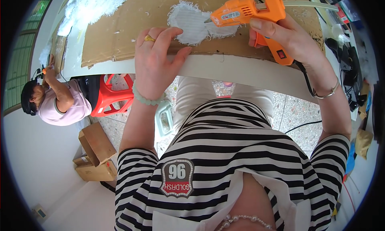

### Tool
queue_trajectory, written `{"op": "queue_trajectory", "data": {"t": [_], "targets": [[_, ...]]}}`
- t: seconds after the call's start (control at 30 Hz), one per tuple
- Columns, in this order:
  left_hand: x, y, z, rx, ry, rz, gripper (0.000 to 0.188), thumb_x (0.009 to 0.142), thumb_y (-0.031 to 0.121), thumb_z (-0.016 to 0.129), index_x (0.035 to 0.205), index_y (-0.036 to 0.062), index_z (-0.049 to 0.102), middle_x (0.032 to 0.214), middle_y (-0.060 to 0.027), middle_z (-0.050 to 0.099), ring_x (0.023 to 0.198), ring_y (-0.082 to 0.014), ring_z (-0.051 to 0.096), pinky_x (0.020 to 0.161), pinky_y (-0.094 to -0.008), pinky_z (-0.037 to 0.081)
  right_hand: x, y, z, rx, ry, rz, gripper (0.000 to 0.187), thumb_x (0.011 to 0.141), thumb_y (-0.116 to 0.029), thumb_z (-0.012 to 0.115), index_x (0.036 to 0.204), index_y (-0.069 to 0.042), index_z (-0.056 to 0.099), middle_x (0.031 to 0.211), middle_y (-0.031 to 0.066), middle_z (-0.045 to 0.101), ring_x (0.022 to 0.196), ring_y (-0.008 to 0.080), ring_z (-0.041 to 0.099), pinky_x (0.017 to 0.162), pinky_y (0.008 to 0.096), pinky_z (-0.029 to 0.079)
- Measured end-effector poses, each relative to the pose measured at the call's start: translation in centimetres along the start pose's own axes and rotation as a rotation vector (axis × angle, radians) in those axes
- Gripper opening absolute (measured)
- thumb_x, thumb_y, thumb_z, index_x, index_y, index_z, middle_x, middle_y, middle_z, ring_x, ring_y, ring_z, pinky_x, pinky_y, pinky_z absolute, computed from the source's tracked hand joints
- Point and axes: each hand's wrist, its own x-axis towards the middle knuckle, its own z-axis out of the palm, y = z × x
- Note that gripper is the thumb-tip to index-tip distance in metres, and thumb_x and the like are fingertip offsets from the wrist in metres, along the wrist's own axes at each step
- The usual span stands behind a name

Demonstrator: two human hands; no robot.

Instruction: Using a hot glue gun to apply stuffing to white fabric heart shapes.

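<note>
My right hand [294, 36] is wrapped round the handle of an orange hot glue gun [248, 11]. A pale glue stick [311, 5] sticks out of its back end. The nozzle points left and touches, or hangs just over, a white piece of fabric with frayed edges [189, 24]; which of the two I cannot tell. This fabric lies on a brown cardboard sheet [116, 36]. My left hand [157, 50] rests at the fabric's near left edge, fingers bent and apart, the index fingertip at the fringe. Nothing shows in its grasp.
Fluffy white fibre [94, 8] lies at the far left. A black cord [305, 76] runs from the glue gun. To the left, another person [60, 102] works by a red stool [116, 96]. Cardboard boxes [96, 149] stand on the floor; dark items [347, 70] crowd the right.
</note>
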Motion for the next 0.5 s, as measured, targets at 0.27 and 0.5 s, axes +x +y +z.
{"op": "queue_trajectory", "data": {"t": [0.27, 0.5], "targets": [[0.41, 0.21, 0.38, 0.116, -0.035, 0.033, 0.030, 0.067, 0.016, 0.073, 0.096, 0.0093, 0.068, 0.097, -0.0046, 0.059, 0.100, -0.0309, 0.051, 0.089, -0.0450, 0.038, 0.27, -0.83, 0.23, -0.099, -0.048, 0.076, 0.040, 0.096, -0.037, 0.055, 0.118, -0.005, 0.052, 0.085, 0.0060, 0.061, 0.082, 0.0143, 0.057, 0.079, 0.0291, 0.045], [0.67, -0.48, 0.39, 0.128, -0.054, 0.044, 0.023, 0.069, 0.011, 0.063, 0.091, 0.0083, 0.069, 0.097, -0.0046, 0.060, 0.102, -0.0321, 0.051, 0.093, -0.0463, 0.037, 0.93, -1.09, 0.71, -0.139, -0.069, 0.139, 0.039, 0.096, -0.036, 0.055, 0.118, -0.004, 0.052, 0.085, 0.0042, 0.061, 0.083, 0.0122, 0.056, 0.078, 0.0278, 0.044]]}}
